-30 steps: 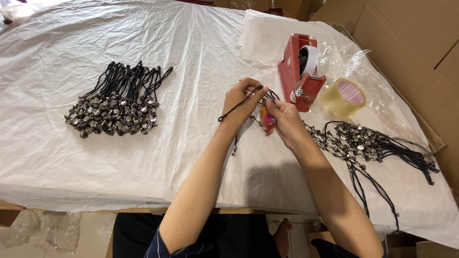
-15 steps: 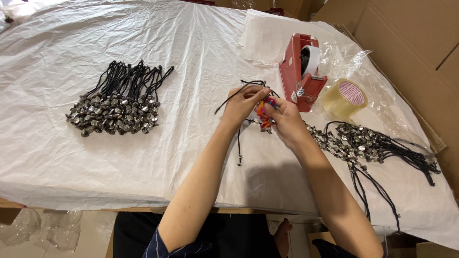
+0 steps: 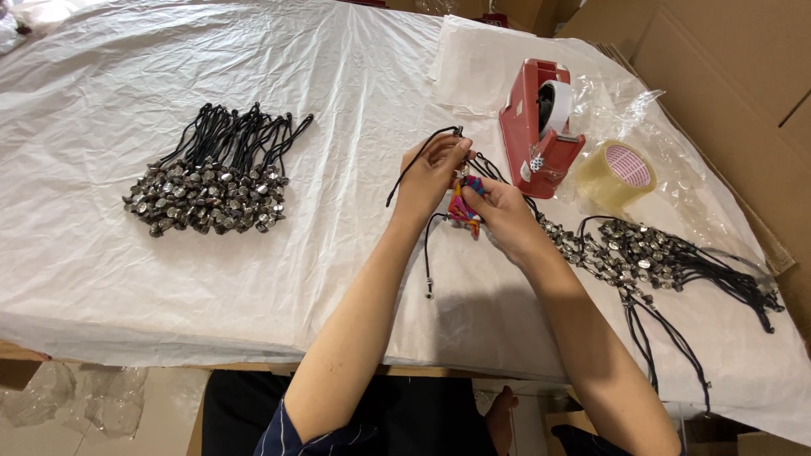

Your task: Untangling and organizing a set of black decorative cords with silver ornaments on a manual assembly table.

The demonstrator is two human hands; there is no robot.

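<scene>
We have one view only, from the head-worn camera. It looks steeply down and forward over the white-covered worktop (image 3: 169, 279), near enough that both forearms fill the lower frame; cardboard boxes (image 3: 726, 59) bound the far right.

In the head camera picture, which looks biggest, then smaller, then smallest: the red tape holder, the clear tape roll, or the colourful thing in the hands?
1. Red tape holder
2. Clear tape roll
3. Colourful thing, partly hidden by the hands
</scene>
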